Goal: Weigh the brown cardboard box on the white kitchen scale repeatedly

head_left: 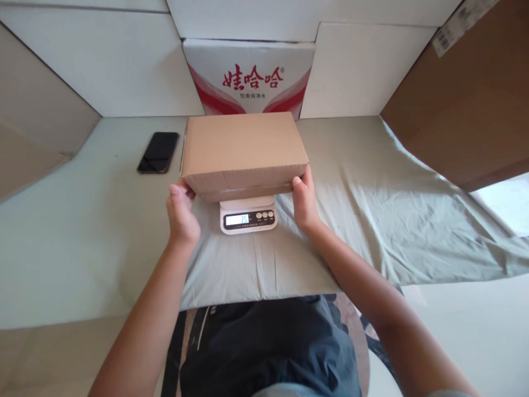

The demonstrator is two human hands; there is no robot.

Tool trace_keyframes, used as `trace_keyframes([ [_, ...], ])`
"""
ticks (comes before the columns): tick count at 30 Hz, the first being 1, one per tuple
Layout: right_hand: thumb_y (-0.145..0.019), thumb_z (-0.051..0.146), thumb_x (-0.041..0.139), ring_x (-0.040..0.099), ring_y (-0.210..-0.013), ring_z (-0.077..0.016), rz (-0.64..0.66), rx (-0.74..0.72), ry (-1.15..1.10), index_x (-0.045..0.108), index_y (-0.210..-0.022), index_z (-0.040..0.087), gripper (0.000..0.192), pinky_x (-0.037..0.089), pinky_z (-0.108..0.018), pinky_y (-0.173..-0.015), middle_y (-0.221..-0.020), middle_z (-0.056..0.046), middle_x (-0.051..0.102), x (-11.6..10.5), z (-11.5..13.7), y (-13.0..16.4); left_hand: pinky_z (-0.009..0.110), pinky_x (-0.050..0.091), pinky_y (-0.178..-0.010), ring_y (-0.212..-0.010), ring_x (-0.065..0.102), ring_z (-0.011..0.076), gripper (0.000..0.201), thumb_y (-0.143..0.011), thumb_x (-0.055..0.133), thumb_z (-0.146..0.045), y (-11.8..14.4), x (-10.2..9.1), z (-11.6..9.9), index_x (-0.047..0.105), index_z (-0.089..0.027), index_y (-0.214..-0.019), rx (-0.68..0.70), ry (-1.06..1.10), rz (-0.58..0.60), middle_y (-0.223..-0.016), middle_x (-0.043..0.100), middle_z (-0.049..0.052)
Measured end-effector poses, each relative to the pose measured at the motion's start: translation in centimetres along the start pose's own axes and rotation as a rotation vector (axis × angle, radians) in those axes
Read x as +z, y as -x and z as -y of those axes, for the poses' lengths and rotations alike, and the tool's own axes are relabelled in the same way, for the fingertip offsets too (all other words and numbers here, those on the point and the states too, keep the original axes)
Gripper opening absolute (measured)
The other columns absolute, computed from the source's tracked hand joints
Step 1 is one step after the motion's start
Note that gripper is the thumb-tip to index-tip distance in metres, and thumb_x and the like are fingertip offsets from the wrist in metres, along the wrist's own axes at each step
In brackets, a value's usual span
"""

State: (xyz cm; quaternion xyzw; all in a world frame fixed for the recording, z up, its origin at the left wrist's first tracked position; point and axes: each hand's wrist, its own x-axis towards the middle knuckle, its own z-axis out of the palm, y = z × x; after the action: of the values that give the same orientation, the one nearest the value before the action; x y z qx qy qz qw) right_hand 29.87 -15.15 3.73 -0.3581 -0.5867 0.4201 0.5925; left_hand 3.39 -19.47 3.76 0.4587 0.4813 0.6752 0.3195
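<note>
A closed brown cardboard box (246,143) sits over a small white kitchen scale (248,227), hiding most of its weighing plate. The scale's lit display (237,220) appears to read 35, though the digits are small. At the box's front left corner, my left hand (182,215) grips the lower edge, its fingers partly hidden underneath. My right hand (305,201) holds the front right corner, thumb on the front face. Whether the box rests fully on the scale or is partly borne by my hands, I cannot tell.
A black smartphone (159,153) lies left of the box on the pale green cloth (103,237). Behind stands a white and red carton (252,77) against white panels. A large brown carton (467,99) is at the right, and a beige panel (37,110) borders the left.
</note>
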Motion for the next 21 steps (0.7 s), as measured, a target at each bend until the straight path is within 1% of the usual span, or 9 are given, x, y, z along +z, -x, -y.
trace_keyframes([
  [2,-0.1,0.084,0.058,0.042,-0.179,-0.035,0.003,-0.025,-0.001,0.047,-0.173,0.039,0.085,0.036,-0.059,-0.151,-0.188,-0.004,0.049,-0.1,-0.2,0.2,0.058,0.055,-0.132,-0.165,0.058,0.0446,0.078,-0.101,0.052,-0.096,-0.1,-0.1,0.1,0.085,-0.028,-0.116,0.02,0.004,0.013,-0.138,0.086,0.01],
  [3,-0.102,0.083,0.055,0.04,-0.18,-0.0345,-0.003,-0.037,0.004,0.045,-0.174,0.039,0.085,0.034,-0.06,-0.152,-0.19,-0.003,0.046,-0.2,-0.3,0.3,0.057,0.051,-0.136,-0.169,0.054,0.0436,0.077,-0.1,0.053,-0.097,-0.3,-0.2,0.1,0.085,-0.029,-0.12,0.031,0.016,0.012,-0.143,0.085,0.008],
  [6,-0.104,0.087,0.046,0.028,-0.186,-0.0332,-0.054,-0.042,0.057,0.038,-0.178,0.042,0.087,0.027,-0.062,-0.154,-0.195,0.001,0.036,-0.5,-0.4,0.4,0.053,0.035,-0.148,-0.18,0.036,0.0377,0.073,-0.096,0.059,-0.098,-0.9,-0.7,0.0,0.085,-0.039,-0.131,0.053,0.075,-0.053,-0.163,0.075,-0.004],
  [8,-0.103,0.091,0.042,0.024,-0.187,-0.0324,-0.083,-0.03,0.08,0.034,-0.179,0.046,0.089,0.026,-0.064,-0.154,-0.196,0.005,0.031,-0.6,-0.4,0.4,0.052,0.029,-0.15,-0.182,0.031,0.034,0.067,-0.098,0.058,-0.096,-1.2,-1.0,0.0,0.084,-0.045,-0.135,0.048,0.109,-0.101,-0.172,0.067,-0.011],
  [9,-0.102,0.093,0.042,0.023,-0.187,-0.0326,-0.092,-0.024,0.074,0.034,-0.179,0.048,0.09,0.027,-0.066,-0.154,-0.196,0.006,0.03,-0.7,-0.3,0.3,0.051,0.028,-0.15,-0.182,0.031,0.0328,0.067,-0.101,0.055,-0.094,-1.4,-1.1,0.0,0.083,-0.046,-0.137,0.044,0.121,-0.12,-0.176,0.063,-0.012],
  [12,-0.098,0.096,0.044,0.022,-0.187,-0.0349,-0.114,-0.004,0.04,0.034,-0.179,0.05,0.093,0.026,-0.072,-0.152,-0.196,0.007,0.031,-0.8,-0.4,0.1,0.05,0.027,-0.15,-0.181,0.034,0.0321,0.079,-0.107,0.043,-0.094,-1.5,-1.0,0.0,0.079,-0.038,-0.148,0.035,0.13,-0.145,-0.183,0.057,-0.004],
  [15,-0.097,0.098,0.041,0.024,-0.187,-0.0367,-0.124,0.005,0.058,0.034,-0.179,0.049,0.095,0.029,-0.073,-0.151,-0.196,0.006,0.031,-1.1,-0.9,-0.2,0.049,0.031,-0.148,-0.178,0.04,0.0335,0.086,-0.105,0.042,-0.096,-1.6,-0.8,0.2,0.077,-0.032,-0.15,0.004,0.135,-0.129,-0.182,0.058,0.001],
  [18,-0.099,0.096,0.04,0.027,-0.186,-0.0376,-0.114,0.002,0.064,0.034,-0.18,0.049,0.094,0.032,-0.073,-0.149,-0.196,0.005,0.032,-1.2,-1.5,-0.3,0.047,0.032,-0.147,-0.176,0.043,0.0347,0.093,-0.1,0.044,-0.102,-2.0,-0.9,0.8,0.077,-0.03,-0.148,-0.032,0.179,-0.133,-0.182,0.058,0.006],
  [21,-0.098,0.094,0.046,0.028,-0.185,-0.039,-0.141,0.006,-0.014,0.04,-0.177,0.048,0.091,0.028,-0.074,-0.15,-0.193,0.004,0.039,-1.1,-1.9,-0.3,0.054,0.028,-0.148,-0.175,0.043,0.0381,0.105,-0.086,0.045,-0.113,-2.7,-1.2,1.5,0.078,-0.032,-0.144,-0.051,0.18,-0.159,-0.18,0.059,0.008],
])
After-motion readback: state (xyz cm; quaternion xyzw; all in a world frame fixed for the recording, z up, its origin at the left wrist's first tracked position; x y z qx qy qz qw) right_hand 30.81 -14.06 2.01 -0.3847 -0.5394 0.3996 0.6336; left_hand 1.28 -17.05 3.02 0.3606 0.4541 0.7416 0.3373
